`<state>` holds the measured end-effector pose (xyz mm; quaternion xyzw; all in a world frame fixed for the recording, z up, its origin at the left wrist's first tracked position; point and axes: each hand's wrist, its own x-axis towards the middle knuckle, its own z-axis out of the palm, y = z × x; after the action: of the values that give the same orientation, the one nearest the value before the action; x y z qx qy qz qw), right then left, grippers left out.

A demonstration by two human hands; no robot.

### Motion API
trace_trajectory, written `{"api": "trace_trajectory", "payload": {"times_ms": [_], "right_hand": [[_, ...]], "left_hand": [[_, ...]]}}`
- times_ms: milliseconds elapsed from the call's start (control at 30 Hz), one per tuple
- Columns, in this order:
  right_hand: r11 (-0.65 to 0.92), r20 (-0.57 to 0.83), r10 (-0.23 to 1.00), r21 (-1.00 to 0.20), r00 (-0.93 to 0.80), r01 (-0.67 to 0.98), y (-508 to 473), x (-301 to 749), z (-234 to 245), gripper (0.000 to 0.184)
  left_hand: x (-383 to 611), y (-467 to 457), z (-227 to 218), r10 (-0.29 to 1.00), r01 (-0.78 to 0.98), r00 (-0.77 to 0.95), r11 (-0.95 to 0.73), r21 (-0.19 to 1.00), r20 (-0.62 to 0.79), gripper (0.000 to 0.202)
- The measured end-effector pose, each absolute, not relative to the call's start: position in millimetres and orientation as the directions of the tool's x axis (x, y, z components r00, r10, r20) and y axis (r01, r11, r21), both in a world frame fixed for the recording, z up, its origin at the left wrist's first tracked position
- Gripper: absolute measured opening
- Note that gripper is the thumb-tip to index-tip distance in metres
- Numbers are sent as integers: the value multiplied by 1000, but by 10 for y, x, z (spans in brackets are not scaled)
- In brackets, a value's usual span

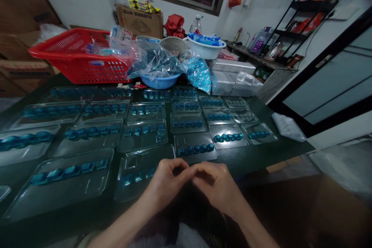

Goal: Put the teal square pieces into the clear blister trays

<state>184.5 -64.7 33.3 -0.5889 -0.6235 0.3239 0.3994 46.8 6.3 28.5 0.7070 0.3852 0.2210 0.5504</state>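
Observation:
Both my hands meet at the near edge of the dark table [261, 155]. My left hand [165, 180] and my right hand [215, 184] have their fingertips pinched together, touching each other; what they pinch is too small to make out. Just beyond them lie clear plastic trays, each with a row of small blue pieces. The nearest tray [139, 174] sits under my left hand, and another tray [195, 148] lies right above my fingers. Several more such trays cover the table to the left and back.
A red basket [78, 58] stands at the back left beside a cardboard box [139, 19]. A blue bowl [159, 81] with plastic bags, a white bowl [205, 48] and a stack of clear trays [232, 79] fill the back. A black shelf [308, 15] stands at right.

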Motion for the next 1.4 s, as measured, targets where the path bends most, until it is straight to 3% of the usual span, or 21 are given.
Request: {"api": "trace_trajectory", "payload": {"times_ms": [300, 533, 767, 900, 1000, 1167, 1400], "right_hand": [[81, 240, 947, -822, 213, 563, -584, 1678, 155, 15], [33, 145, 970, -872, 194, 488, -566, 1729, 143, 15], [37, 111, 981, -913, 159, 406, -560, 1727, 130, 21], [44, 103, 985, -926, 138, 375, -580, 1733, 166, 24], [91, 148, 982, -919, 121, 384, -599, 1763, 204, 24], [63, 69, 997, -982, 28, 180, -618, 1861, 211, 29], [80, 81, 992, -997, 95, 15, -601, 1891, 147, 21]], "left_hand": [[442, 75, 277, 767, 296, 632, -107, 949, -111, 22], [422, 63, 297, 734, 306, 677, -200, 931, -65, 15], [484, 87, 220, 814, 317, 579, -283, 905, 52, 14], [490, 110, 193, 783, 235, 622, -164, 958, -19, 18], [482, 116, 169, 732, 152, 665, 64, 986, -150, 22], [461, 139, 139, 604, 86, 717, 420, 903, -349, 27], [502, 133, 114, 514, 26, 766, 574, 818, -385, 24]]}}
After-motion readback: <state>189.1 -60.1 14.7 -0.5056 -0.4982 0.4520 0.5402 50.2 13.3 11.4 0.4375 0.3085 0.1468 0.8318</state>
